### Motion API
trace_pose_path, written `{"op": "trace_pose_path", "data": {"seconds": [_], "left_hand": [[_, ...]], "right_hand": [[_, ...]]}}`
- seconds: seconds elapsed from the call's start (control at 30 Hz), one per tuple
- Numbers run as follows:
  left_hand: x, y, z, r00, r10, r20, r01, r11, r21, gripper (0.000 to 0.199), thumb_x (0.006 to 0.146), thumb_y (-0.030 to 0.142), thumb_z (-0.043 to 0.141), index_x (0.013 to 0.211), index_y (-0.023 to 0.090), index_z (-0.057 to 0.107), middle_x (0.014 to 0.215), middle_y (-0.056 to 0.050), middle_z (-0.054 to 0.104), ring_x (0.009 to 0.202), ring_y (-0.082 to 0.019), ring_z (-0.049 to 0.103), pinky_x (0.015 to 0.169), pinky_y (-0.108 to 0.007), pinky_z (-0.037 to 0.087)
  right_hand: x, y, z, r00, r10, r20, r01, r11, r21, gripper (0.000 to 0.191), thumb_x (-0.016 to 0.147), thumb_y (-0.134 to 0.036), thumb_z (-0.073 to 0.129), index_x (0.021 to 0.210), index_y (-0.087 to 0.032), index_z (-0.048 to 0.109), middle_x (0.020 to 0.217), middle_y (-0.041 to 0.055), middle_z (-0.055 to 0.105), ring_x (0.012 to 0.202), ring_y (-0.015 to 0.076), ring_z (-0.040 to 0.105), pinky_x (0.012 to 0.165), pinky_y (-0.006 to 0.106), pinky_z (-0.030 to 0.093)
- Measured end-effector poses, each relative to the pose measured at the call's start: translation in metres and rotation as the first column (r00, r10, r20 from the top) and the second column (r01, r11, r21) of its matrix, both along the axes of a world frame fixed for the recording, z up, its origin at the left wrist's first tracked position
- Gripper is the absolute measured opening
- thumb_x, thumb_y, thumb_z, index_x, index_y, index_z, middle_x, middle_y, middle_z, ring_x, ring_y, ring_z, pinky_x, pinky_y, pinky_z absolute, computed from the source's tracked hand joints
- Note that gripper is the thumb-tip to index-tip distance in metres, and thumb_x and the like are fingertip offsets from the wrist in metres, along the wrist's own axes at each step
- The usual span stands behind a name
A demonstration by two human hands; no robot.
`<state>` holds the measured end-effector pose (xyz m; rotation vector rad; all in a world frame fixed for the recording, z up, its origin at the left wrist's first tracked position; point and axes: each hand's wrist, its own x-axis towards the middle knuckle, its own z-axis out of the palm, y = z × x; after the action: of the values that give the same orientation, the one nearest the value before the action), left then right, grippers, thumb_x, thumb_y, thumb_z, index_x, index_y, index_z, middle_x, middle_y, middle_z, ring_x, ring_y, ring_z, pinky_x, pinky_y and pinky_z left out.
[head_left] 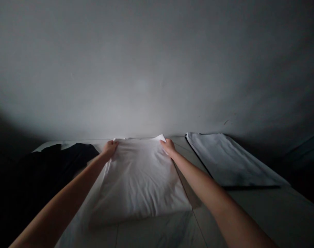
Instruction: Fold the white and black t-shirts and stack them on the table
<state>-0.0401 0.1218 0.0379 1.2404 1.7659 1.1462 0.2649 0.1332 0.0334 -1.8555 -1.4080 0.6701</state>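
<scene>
A white piece of clothing [141, 175], folded into a rough rectangle with creases toward its near edge, lies in front of me. Its far left corner is pinched by my left hand [110, 147]. At the far right corner, my right hand [168, 146] grips the cloth, and a small tip of it sticks up past the fingers. Both arms reach forward along the sides of the garment. Whether it is a T-shirt cannot be made out from this fold.
Dark clothing [56, 165] lies loosely at the left. To the right is a flat folded stack, white cloth [231, 160] over a dark layer. The pale tiled surface [157, 230] has visible joint lines and ends at a grey wall [146, 69]. The light is dim.
</scene>
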Motion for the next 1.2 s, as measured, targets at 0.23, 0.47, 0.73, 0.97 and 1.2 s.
{"op": "trace_pose_path", "data": {"seconds": [0.23, 0.47, 0.73, 0.97, 1.2], "left_hand": [[0.001, 0.005, 0.012, 0.820, 0.084, -0.566, -0.017, 0.992, 0.124, 0.025, 0.096, 0.033, 0.043, 0.097, 0.017, 0.063, 0.093, -0.011, 0.071, 0.086, -0.024, 0.064, 0.067, -0.027, 0.041], [0.009, -0.012, 0.008, 0.596, -0.039, -0.802, -0.048, 0.995, -0.084, 0.036, 0.101, 0.039, 0.035, 0.121, 0.019, 0.056, 0.115, -0.015, 0.071, 0.102, -0.030, 0.067, 0.075, -0.033, 0.048], [0.012, -0.041, 0.011, 0.570, -0.040, -0.820, -0.086, 0.990, -0.108, 0.047, 0.102, 0.038, 0.032, 0.141, 0.014, 0.039, 0.114, -0.019, 0.071, 0.103, -0.033, 0.069, 0.079, -0.039, 0.051], [0.011, -0.047, 0.016, 0.448, -0.153, -0.881, 0.059, 0.988, -0.141, 0.042, 0.101, 0.036, 0.036, 0.139, 0.019, 0.042, 0.128, -0.018, 0.064, 0.105, -0.031, 0.068, 0.080, -0.038, 0.052], [-0.007, -0.132, 0.004, 0.518, -0.063, -0.853, 0.153, 0.988, 0.019, 0.047, 0.092, 0.047, 0.048, 0.124, 0.013, 0.046, 0.115, -0.017, 0.064, 0.098, -0.030, 0.068, 0.081, -0.037, 0.051]], "right_hand": [[-0.007, 0.005, 0.005, 0.956, -0.029, 0.292, 0.038, 0.999, -0.025, 0.032, 0.098, -0.040, 0.053, 0.105, -0.014, 0.070, 0.114, 0.0176, 0.071, 0.108, 0.0268, 0.066, 0.079, 0.028, 0.048], [-0.016, -0.007, 0.007, 0.832, -0.005, 0.555, 0.041, 0.998, -0.053, 0.033, 0.103, -0.039, 0.043, 0.122, -0.016, 0.058, 0.117, 0.0155, 0.070, 0.107, 0.0241, 0.068, 0.081, 0.029, 0.050], [-0.007, -0.027, 0.006, 0.796, 0.024, 0.605, 0.051, 0.993, -0.106, 0.029, 0.104, -0.027, 0.039, 0.126, -0.015, 0.052, 0.112, 0.0165, 0.072, 0.102, 0.0236, 0.070, 0.079, 0.030, 0.051], [-0.015, -0.037, 0.017, 0.784, 0.058, 0.618, 0.017, 0.993, -0.115, 0.028, 0.105, -0.025, 0.038, 0.126, -0.018, 0.054, 0.115, 0.0158, 0.069, 0.106, 0.0223, 0.069, 0.083, 0.029, 0.050], [0.008, -0.115, 0.011, 0.805, 0.106, 0.583, -0.036, 0.991, -0.132, 0.039, 0.095, -0.042, 0.056, 0.121, -0.014, 0.050, 0.119, 0.0209, 0.065, 0.107, 0.0279, 0.067, 0.080, 0.033, 0.050]]}}
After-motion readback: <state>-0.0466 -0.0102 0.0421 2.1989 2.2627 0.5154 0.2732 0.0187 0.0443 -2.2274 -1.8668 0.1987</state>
